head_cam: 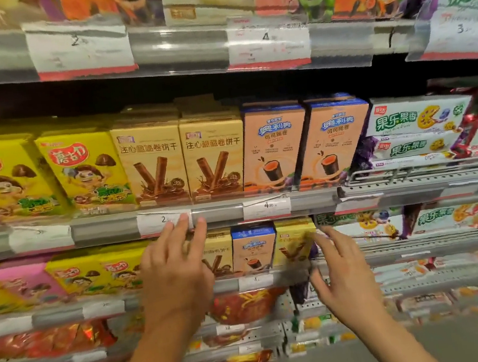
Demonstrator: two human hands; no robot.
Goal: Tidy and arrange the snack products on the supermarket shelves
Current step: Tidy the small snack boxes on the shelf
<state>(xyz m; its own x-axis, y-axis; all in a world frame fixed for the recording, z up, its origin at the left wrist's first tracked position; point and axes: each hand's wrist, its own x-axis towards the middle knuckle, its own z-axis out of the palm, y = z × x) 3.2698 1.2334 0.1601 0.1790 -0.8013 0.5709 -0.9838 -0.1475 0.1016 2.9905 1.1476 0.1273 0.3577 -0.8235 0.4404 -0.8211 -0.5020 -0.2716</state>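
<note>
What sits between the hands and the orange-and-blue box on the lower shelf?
Nothing visible. The orange-and-blue box stands at the shelf front, its face unobstructed. The left hand is just to its left, over a tan box; the right hand is to its right, fingertips by the yellow box. Both hands hold nothing.

middle shelf edge rail point(220, 213) as ref: above it, upright and face-out, two yellow cartoon boxes point(48, 175), two tan wafer-roll boxes point(183, 160), two orange cocoa-roll boxes point(303, 145), then white-green biscuit packs point(419, 129) stacked flat. Below rail: one blue-topped orange box point(252, 249) upright between tan boxes
</note>
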